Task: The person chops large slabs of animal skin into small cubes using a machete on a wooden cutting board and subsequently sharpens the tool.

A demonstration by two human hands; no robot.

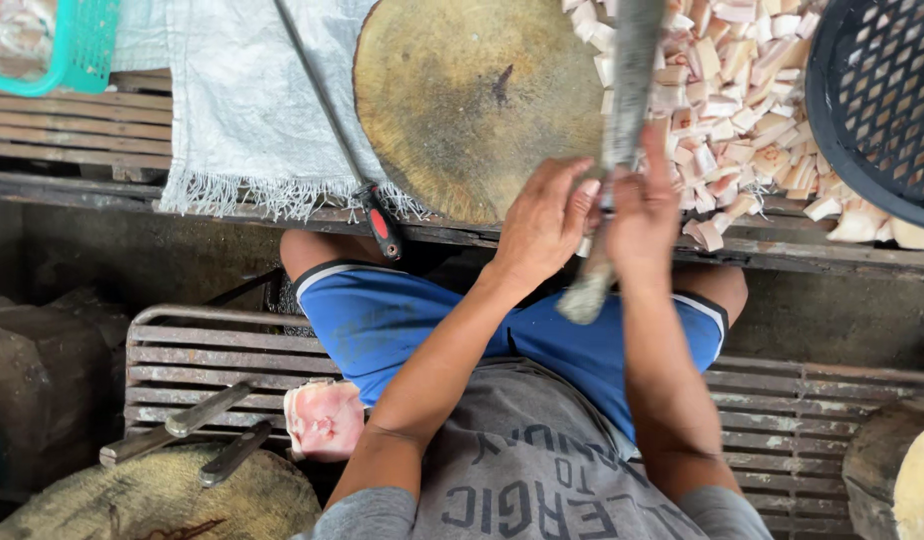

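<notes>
Round wooden chopping block [472, 100], dark and stained, lying far centre on a pale woven cloth [252, 100] with a fringed near edge. Heap of pale pink-white cut pieces [742, 110] spread to the right of the block, reaching a black plastic basket [877, 95] at far right. Teal basket [67, 45] at far left corner. Slatted metal bench [222, 360] near, beneath blue shorts and grey shirt. Second round block [152, 500] at near left, with two knives [197, 430] resting across its far edge. Slab of raw pink meat [324, 420] lying on the bench just right of those knives. Long cleaver-like blade [627, 90], blurred, upright over the heap's left edge, its handle pointing near. Right hand [642, 215] closed around the handle. Left hand [544, 225] just beside it, fingers curled against the same handle. Slim dark rod with red collar [379, 222] lying across the cloth, left of the hands.
</notes>
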